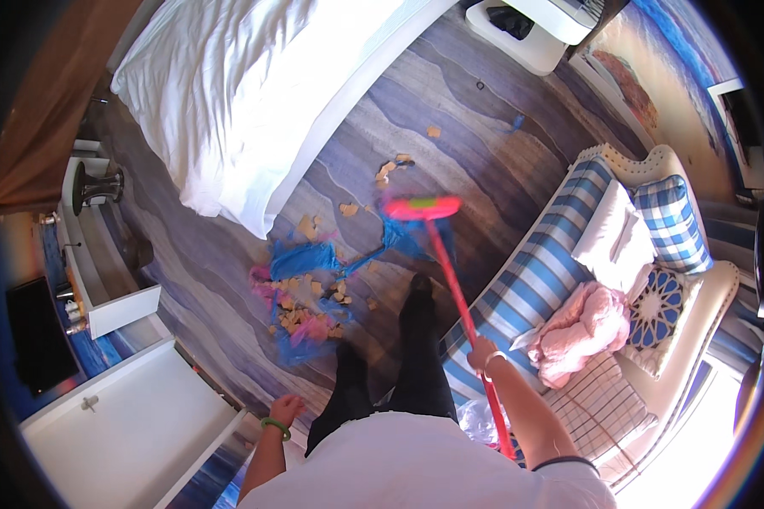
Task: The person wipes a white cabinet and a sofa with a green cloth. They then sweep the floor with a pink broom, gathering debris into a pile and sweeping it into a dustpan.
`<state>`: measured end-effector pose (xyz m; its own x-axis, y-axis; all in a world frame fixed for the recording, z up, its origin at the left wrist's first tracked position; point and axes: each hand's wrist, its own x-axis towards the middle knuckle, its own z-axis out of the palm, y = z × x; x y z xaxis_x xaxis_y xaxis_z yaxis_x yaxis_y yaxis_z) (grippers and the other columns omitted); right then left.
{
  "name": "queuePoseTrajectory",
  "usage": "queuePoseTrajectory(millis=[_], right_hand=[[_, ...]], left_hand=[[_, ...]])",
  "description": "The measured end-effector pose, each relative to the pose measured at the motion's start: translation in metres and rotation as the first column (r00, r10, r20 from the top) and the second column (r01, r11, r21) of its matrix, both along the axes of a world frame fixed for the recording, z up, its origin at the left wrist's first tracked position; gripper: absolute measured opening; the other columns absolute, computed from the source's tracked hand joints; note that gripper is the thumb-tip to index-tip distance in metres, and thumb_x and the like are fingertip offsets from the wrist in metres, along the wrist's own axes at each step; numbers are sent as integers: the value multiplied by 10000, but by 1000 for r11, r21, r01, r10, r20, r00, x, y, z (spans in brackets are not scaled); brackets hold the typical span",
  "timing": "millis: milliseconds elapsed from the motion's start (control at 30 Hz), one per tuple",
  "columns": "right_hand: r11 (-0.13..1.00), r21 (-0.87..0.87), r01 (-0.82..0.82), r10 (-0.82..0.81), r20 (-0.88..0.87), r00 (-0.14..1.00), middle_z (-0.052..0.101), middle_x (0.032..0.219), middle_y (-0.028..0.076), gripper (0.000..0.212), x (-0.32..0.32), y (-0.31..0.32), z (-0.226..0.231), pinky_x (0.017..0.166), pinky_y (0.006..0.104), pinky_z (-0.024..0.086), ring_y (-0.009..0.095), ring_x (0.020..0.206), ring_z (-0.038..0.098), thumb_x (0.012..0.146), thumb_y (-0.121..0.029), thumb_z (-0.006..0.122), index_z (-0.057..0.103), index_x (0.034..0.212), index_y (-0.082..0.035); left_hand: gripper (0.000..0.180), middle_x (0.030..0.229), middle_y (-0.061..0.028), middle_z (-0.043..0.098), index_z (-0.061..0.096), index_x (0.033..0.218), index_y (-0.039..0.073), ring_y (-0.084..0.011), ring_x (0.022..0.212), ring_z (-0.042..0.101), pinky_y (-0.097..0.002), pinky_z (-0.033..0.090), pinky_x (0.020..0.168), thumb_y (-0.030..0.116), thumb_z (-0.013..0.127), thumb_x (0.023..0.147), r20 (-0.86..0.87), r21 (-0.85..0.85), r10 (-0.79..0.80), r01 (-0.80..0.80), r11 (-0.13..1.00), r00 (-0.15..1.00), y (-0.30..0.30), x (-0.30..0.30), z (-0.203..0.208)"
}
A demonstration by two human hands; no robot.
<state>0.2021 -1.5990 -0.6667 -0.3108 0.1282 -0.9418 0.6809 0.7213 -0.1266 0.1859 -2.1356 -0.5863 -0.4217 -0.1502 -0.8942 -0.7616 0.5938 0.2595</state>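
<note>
In my right hand [482, 353] is the red handle of a broom [452, 284], the fingers wrapped round it. Its pink head [422, 208] with a green patch is slightly blurred and touches a blue plastic piece [405, 236] on the floor. Left of my feet lies a heap of torn tan scraps [304, 321], mixed with blue plastic [304, 260] and pink plastic [314, 329]. More tan scraps [390, 168] are scattered beyond the broom head. My left hand [286, 411], with a green bangle at the wrist, hangs by my left leg, fingers loosely apart, holding nothing.
A bed with white bedding [229, 93] stands at the far left. To the right is a blue-striped sofa [539, 246] with cushions and a pink cloth [587, 332]. A white drawer unit [127, 310] and a white tabletop [132, 424] line the left side.
</note>
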Motion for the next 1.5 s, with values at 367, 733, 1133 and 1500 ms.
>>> queuePoseTrajectory(millis=[367, 733, 1133, 1500], right_hand=[[963, 261, -74, 159, -323, 933, 623, 858, 237, 329, -140, 153, -34, 736, 429, 505, 357, 788, 627, 754, -186, 560, 523, 973, 56], [974, 104, -203, 200, 37, 979, 559, 1105, 210, 409, -129, -7, -36, 836, 382, 481, 315, 1024, 562, 732, -92, 584, 463, 1112, -1], [975, 173, -138, 170, -186, 968, 620, 829, 228, 322, -30, 17, 51, 730, 408, 495, 351, 824, 618, 767, -242, 589, 554, 911, 43], [992, -122, -8, 19, 91, 996, 606, 612, 163, 232, 85, -177, 45, 555, 349, 511, 264, 545, 626, 700, -162, 582, 575, 711, 69]], left_hand=[[244, 815, -88, 634, 602, 951, -7, -158, 686, 625, -250, 494, 606, 211, 527, 871, -58, 71, 144, -139, 988, 988, 67, -21, 0], [247, 772, -76, 633, 605, 891, -1, -156, 654, 622, -258, 466, 571, 232, 530, 862, -16, -1, 189, -189, 982, 982, 27, 52, 9], [216, 744, -69, 613, 604, 848, -11, -146, 660, 612, -269, 483, 620, 188, 521, 856, -118, 177, 279, -256, 950, 953, 4, 51, -36], [217, 754, -94, 631, 614, 849, -23, -173, 633, 620, -289, 497, 595, 172, 519, 834, -181, 165, 47, -17, 986, 982, -144, 122, -92]])
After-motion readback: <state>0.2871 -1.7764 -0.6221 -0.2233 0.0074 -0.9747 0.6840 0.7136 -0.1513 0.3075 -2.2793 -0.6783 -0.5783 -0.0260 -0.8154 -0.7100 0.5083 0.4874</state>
